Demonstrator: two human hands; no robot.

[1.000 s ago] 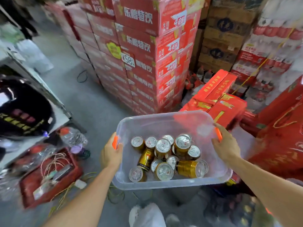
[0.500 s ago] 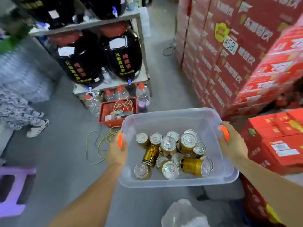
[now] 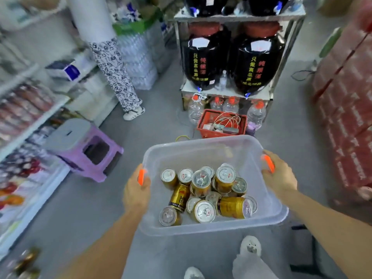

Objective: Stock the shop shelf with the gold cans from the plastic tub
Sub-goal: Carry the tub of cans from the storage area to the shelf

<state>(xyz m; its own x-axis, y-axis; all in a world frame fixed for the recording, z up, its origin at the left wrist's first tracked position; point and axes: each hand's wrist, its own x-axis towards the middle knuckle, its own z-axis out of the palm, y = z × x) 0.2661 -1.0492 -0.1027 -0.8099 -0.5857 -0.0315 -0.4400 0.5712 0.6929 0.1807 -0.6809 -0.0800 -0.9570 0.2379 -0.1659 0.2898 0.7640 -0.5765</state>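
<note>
I carry a clear plastic tub (image 3: 201, 150) in front of me above the grey floor. My left hand (image 3: 135, 190) grips its orange left handle and my right hand (image 3: 279, 178) grips its orange right handle. Several gold cans (image 3: 203, 192) with silver tops lie in the tub, some upright and some on their sides. The shop shelf (image 3: 30, 121) with blurred packaged goods runs along the left edge of the view. A few gold cans (image 3: 26, 262) show blurred at the bottom left corner.
A purple plastic stool (image 3: 84, 150) stands by the shelf. A person in patterned trousers (image 3: 118, 77) stands further back. Ahead, a metal rack (image 3: 227, 91) holds black jars, with water bottles and a red basket (image 3: 221, 123) below. Red cartons (image 3: 346, 117) are stacked at right.
The view has swung left: the red carton stacks moved to the right edge, and the shop shelf, stool and rack came into view. Both hands kept hold of the tub.
</note>
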